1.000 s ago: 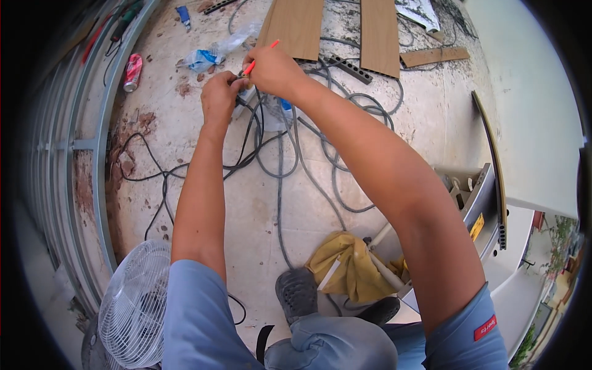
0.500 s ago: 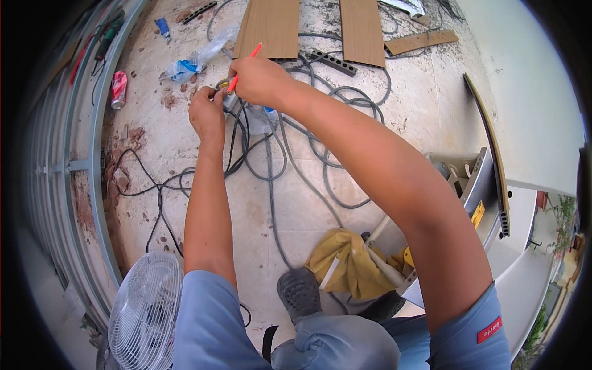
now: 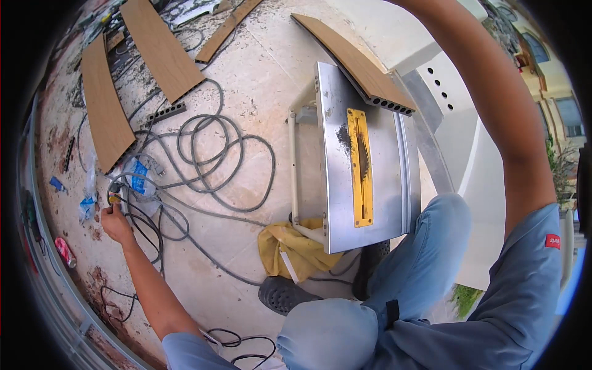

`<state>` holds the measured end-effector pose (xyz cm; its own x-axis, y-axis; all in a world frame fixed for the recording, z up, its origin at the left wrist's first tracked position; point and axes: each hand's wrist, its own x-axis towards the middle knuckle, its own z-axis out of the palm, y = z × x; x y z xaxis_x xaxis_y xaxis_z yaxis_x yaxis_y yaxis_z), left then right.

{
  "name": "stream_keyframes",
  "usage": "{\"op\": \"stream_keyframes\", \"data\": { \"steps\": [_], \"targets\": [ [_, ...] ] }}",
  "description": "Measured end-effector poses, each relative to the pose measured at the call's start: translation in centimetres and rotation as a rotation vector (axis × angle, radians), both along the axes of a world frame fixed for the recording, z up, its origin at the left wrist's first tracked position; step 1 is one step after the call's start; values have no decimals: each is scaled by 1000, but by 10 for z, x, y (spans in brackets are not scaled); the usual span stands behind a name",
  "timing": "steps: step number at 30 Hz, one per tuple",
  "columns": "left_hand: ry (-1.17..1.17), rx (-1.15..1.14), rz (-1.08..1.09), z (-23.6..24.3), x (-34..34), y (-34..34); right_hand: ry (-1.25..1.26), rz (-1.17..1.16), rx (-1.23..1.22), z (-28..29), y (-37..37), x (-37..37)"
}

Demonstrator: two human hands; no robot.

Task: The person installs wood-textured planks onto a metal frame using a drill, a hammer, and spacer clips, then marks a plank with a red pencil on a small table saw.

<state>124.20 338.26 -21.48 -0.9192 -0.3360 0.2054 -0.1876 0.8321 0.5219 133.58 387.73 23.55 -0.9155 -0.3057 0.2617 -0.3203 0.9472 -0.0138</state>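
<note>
My left hand point(image 3: 116, 224) reaches down at the left, its fingers closed on a cable end with a small yellow connector point(image 3: 114, 198), beside dark coiled cables point(image 3: 197, 160) and crumpled clear-and-blue plastic point(image 3: 140, 178). My right forearm runs up past the top edge, and the hand is out of frame. To the right stands a table saw with a silver top point(image 3: 337, 185) and a yellow blade insert point(image 3: 361, 203). A hollow-core brown board point(image 3: 345, 55) lies at its back end, near my right forearm.
Loose boards point(image 3: 102, 105) and a dark hollow strip point(image 3: 166, 113) lie on the dusty floor. A red can point(image 3: 65, 252) is at the left, near metal railing point(image 3: 86, 327). Yellow cloth point(image 3: 283, 246) lies by my shoe point(image 3: 287, 296) under the saw. A pale wall point(image 3: 459, 166) borders the right.
The view has swung right, bringing the table saw fully into view. My right hand has left the cable area and gone out of frame upward; the orange pencil it held is out of sight.
</note>
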Motion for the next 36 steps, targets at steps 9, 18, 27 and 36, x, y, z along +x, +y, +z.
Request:
{"op": "stream_keyframes", "data": {
  "steps": [9, 18, 27, 36],
  "targets": [
    [274, -120, 6, 52, 14, 40, -126, -841, -757, -147, 322, 195],
    [-77, 290, -918, 224, 63, 405, -967, -782, -537, -267, 359, 83],
    [-295, 35, -917, 239, 86, 556, -606, -595, -467, -280, 382, 94],
    [-463, -21, -1054, 212, 64, 566, -225, -938, -573, -205, 227, 111]
  ]
}}
